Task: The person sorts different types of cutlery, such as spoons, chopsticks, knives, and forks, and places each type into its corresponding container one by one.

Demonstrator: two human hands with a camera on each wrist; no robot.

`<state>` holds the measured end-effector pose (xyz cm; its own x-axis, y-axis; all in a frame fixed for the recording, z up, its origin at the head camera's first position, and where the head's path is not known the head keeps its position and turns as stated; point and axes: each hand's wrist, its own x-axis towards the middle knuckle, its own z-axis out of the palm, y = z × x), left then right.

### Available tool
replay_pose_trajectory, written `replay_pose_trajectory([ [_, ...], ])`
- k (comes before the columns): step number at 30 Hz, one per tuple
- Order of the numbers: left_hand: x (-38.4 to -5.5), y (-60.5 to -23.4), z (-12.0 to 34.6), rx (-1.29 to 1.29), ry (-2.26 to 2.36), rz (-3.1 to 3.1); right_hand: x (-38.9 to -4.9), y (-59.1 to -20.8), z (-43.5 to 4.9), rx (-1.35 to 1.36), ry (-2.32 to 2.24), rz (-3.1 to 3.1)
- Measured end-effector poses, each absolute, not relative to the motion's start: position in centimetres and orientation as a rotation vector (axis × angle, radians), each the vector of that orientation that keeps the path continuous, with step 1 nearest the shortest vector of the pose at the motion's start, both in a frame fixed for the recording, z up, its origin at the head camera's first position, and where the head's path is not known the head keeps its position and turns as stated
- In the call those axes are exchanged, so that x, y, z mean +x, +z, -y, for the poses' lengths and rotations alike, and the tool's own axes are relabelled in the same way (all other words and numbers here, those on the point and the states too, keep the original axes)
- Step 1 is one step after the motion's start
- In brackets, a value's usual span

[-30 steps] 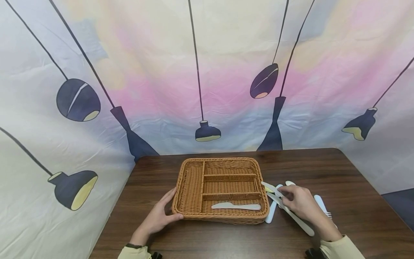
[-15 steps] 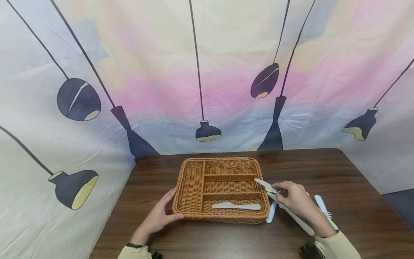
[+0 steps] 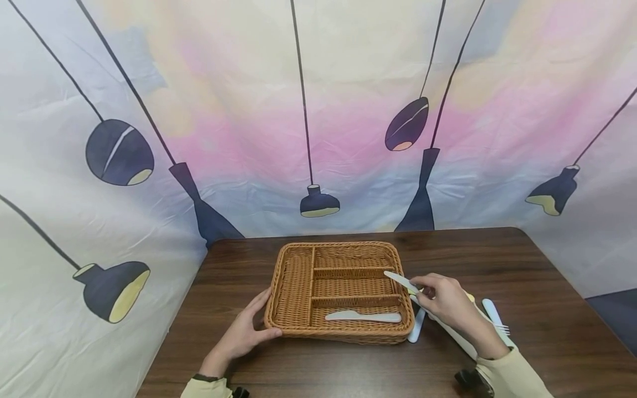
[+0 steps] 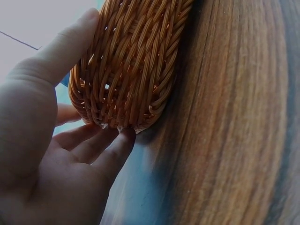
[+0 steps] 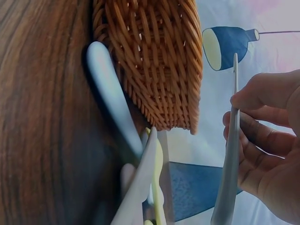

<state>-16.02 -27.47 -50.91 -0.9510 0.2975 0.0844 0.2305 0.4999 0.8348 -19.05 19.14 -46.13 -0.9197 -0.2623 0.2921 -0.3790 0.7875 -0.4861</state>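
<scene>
A brown wicker basket point(image 3: 293, 287) with several compartments stands on the table. My left hand point(image 3: 245, 331) holds its front left corner, and in the left wrist view the thumb and fingers lie around the woven corner point(image 4: 126, 61). A white knife point(image 3: 363, 317) lies in the front right compartment. Between thumb and fingers my right hand point(image 3: 453, 304) pinches another white knife point(image 3: 399, 280), its blade over the basket's right rim. In the right wrist view this knife point(image 5: 228, 168) is clear of the table, higher than the other cutlery.
Right of the basket lies a loose pile: a white knife point(image 3: 460, 340), a pale handle point(image 3: 417, 326) and a yellow piece point(image 5: 159, 187), partly hidden by my right hand. A white fork point(image 3: 497, 318) lies farther right. Behind the table hangs a painted cloth point(image 3: 358, 121).
My right hand has lifted the knife from the pile and moved left, bringing the blade over the basket's right rim. The left hand and the basket have stayed in place.
</scene>
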Motion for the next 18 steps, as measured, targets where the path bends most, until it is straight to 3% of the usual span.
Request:
replay_pose_trajectory([
  [18,-16.1,-51.0,27.5,0.455,1.473,-2.644,-19.6,-45.4,-17.7,0.649,0.831,2.721],
])
